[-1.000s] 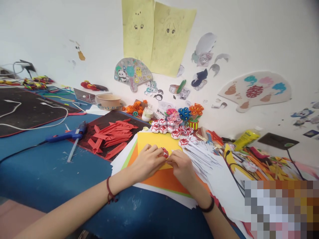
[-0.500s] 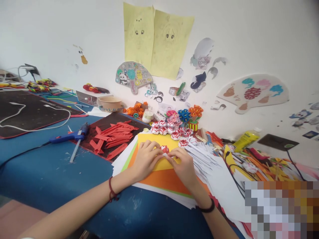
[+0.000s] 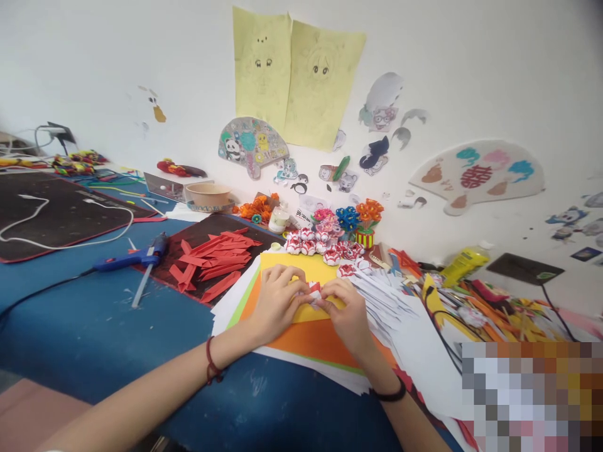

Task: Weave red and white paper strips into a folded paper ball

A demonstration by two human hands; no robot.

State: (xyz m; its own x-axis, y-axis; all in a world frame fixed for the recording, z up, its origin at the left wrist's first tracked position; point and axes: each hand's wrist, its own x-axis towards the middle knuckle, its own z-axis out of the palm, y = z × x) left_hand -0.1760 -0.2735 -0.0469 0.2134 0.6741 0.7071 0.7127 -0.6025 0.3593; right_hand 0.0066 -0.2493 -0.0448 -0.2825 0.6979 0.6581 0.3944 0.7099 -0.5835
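Observation:
A small red-and-white folded paper flower [image 3: 315, 290] is pinched between the fingertips of both hands. My left hand [image 3: 281, 301] grips its left side and my right hand [image 3: 346, 309] its right side, so the fingers cover much of it. Both hands are just above a yellow paper sheet [image 3: 282, 260], which lies on an orange sheet [image 3: 311, 344] and a stack of white and green paper. Just beyond the hands stand several similar red-and-white paper flowers [image 3: 331, 254].
Red folded paper strips [image 3: 221, 254] lie on a dark mat at left, beside a blue glue gun [image 3: 136, 256]. White paper strips [image 3: 384, 301] spread to the right. A bowl [image 3: 208, 196] and a yellow bottle [image 3: 464, 265] stand near the wall.
The paper flower has turned between my fingertips, showing more white now. My right fingers have closed in slightly around it; both arms stay nearly in place.

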